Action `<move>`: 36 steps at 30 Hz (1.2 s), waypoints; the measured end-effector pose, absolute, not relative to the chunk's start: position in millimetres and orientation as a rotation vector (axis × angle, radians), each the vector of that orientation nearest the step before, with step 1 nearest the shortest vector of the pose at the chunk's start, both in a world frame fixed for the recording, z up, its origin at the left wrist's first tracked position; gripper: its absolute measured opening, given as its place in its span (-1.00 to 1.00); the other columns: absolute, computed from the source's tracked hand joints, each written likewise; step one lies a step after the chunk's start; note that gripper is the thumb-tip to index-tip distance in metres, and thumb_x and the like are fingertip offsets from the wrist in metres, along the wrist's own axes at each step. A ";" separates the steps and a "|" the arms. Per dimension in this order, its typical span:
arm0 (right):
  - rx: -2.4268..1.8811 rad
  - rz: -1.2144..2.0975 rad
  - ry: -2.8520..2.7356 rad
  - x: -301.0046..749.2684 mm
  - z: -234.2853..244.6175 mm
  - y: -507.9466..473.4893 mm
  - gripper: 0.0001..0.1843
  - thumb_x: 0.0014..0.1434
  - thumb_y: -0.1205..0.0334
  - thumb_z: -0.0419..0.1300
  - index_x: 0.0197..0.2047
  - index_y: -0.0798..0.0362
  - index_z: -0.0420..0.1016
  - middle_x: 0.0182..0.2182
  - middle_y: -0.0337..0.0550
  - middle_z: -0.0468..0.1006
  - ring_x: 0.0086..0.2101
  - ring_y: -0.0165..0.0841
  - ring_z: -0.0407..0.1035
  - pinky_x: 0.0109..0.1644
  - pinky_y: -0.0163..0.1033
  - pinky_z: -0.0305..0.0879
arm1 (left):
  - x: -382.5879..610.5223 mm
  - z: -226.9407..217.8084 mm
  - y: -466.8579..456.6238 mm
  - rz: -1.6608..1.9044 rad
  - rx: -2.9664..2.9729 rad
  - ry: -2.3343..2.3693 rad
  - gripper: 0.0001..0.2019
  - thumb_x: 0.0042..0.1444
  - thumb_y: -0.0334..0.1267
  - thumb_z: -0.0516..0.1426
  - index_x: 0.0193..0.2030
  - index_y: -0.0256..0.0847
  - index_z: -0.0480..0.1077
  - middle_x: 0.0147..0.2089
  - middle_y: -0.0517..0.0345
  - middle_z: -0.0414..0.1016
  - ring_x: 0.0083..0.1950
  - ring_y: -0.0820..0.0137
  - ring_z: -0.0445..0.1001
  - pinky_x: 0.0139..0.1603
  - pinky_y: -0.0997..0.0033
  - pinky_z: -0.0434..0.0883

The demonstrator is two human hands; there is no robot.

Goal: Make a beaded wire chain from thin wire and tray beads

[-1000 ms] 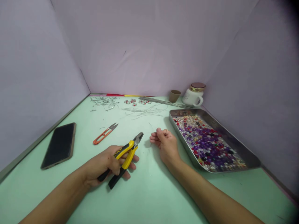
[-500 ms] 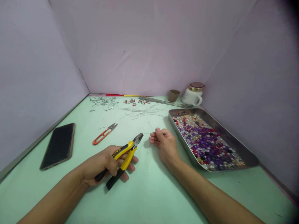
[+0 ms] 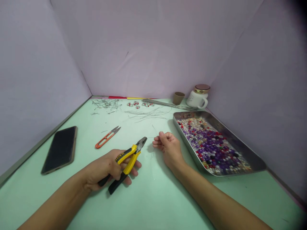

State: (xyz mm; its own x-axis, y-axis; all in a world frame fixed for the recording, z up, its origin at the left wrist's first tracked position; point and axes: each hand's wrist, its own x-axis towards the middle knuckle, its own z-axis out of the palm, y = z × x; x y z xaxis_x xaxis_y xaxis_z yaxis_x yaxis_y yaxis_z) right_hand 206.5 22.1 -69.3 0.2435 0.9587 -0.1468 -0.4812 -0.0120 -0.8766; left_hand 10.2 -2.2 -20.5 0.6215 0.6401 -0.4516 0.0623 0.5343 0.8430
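My left hand (image 3: 115,167) is closed around the yellow and black pliers (image 3: 130,162), whose jaws point up and to the right. Between thumb and fingers, my right hand (image 3: 168,143) pinches a thin wire (image 3: 150,137). The wire stretches left from the fingertips to the tip of the plier jaws; whether the jaws clamp it is too fine to make out. Orange thread snips (image 3: 107,137) lie on the table beyond my left hand. To the right of my right hand stands a metal tray (image 3: 192,151) of mixed purple, red, white and black beads (image 3: 211,143).
A phone (image 3: 59,150) lies at the left. Along the back are wire scraps (image 3: 106,104), red-beaded pieces (image 3: 136,103), loose wires (image 3: 148,114), a bundle of straight wires (image 3: 170,104), a brown cup (image 3: 178,98) and a lidded white mug (image 3: 198,98). Pale walls enclose the table (image 3: 144,204).
Almost nothing differs. Both hands have shifted only very slightly, with the pliers and the wire held as before.
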 end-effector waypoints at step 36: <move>-1.322 0.514 -1.512 212.1 -68.0 14.1 -0.86 0.05 0.25 0.12 -0.37 0.06 0.50 -0.47 -0.20 0.50 -0.44 -0.40 0.37 -0.32 -0.32 0.28 | 7.3 -28.2 7.4 0.667 0.881 1.035 -0.55 -0.45 -0.63 -0.05 -0.30 -0.30 0.30 -0.27 0.03 0.39 -0.31 0.32 0.39 -0.46 0.37 0.38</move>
